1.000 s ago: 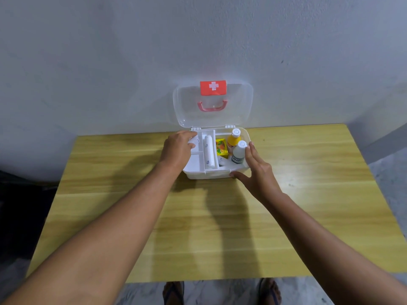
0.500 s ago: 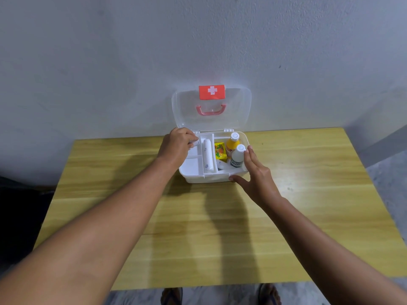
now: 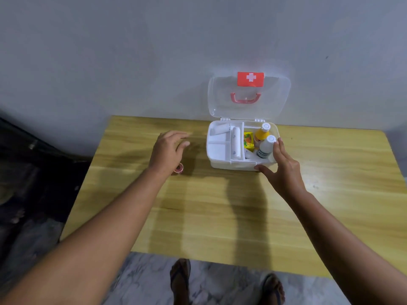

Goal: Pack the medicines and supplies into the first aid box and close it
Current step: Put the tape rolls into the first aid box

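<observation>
The first aid box (image 3: 222, 160) sits right of centre in the frame on the wooden table (image 3: 220, 216), its clear lid (image 3: 275, 100) standing open, with a white roll (image 3: 220, 129), a white tube (image 3: 236, 140), a yellow packet (image 3: 248, 140), a yellow bottle (image 3: 260, 137) and a white bottle (image 3: 266, 148) inside. The right hand (image 3: 285, 170) lies with straight fingers against the box's lower right corner, thumb on its front wall. The left hand (image 3: 168, 153), left of the box, has its fingers loosely spread and holds nothing; a small pink roll (image 3: 178, 168) shows on the table just below it

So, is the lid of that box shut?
No, the clear lid stands upright behind the box, whose compartments lie uncovered.
</observation>
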